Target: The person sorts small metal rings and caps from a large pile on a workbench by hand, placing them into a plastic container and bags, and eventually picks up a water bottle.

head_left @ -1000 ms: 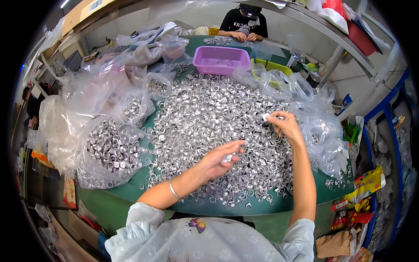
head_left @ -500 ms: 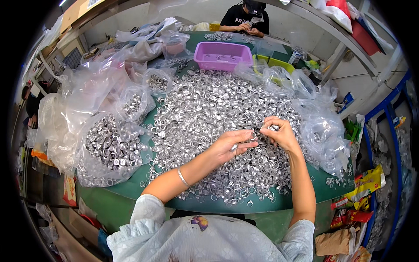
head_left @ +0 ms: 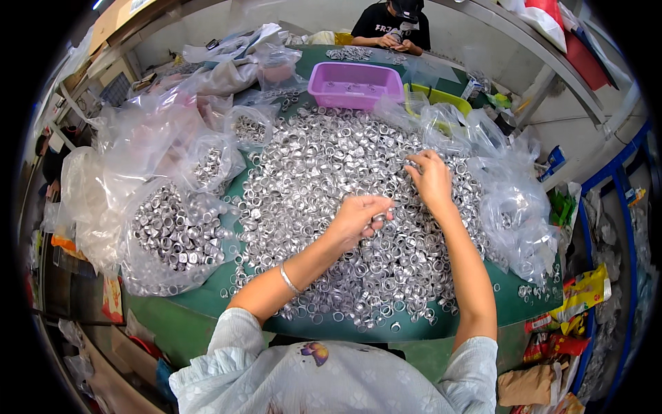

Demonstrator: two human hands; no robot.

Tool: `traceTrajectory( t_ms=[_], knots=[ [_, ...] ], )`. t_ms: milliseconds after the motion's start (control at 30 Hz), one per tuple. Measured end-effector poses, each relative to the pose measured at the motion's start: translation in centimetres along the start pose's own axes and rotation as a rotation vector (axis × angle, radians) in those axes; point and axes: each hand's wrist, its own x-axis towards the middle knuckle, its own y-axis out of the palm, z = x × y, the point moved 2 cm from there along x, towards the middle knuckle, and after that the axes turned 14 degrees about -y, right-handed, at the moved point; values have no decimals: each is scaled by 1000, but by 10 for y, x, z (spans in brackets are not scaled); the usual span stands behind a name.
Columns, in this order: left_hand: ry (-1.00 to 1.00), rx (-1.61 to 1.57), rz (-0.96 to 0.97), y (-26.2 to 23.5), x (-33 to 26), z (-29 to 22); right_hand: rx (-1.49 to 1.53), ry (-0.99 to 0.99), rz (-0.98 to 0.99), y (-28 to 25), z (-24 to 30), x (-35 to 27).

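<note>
A broad heap of silver metal rings (head_left: 310,186) covers the middle of the green table (head_left: 241,186). Over its centre my left hand (head_left: 358,219) is closed, thumb against the fingers, with silver rings showing between them. My right hand (head_left: 431,183) is farther off and to the right, low over the heap. Its thumb and forefinger are apart, and the other fingers curl downward, their tips partly hidden.
Clear plastic bags of rings (head_left: 176,231) lie on the left; more clear bags (head_left: 514,200) border the heap's right side. Beyond it stand a purple basin (head_left: 355,100) and a yellow-green basket (head_left: 441,100). Across the table a person (head_left: 389,31) handles small items.
My right hand has moved away from my left hand, out over the heap, and its fingers have parted. My left hand has turned, its fingers curling in around the rings.
</note>
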Motion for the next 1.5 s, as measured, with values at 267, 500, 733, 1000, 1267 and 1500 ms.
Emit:
traceTrajectory(
  t_ms=[267,500,733,1000,1267,1500],
  knots=[
    [-188,-303,24,-1,-17,11,-311,-149,452,38,-24,25],
    [-148,-310,62,-5,-23,13,66,1,158,5,-33,8],
    [-156,-361,134,2,-25,22,-153,-51,343,15,-21,10],
    [-106,-387,167,-2,-40,27,216,-85,-51,5,-55,8],
    [-233,-644,290,-13,-60,30,774,-200,498,-35,107,-36],
    [-263,-774,378,-21,-72,69,906,56,97,-32,141,-63]
  ],
)
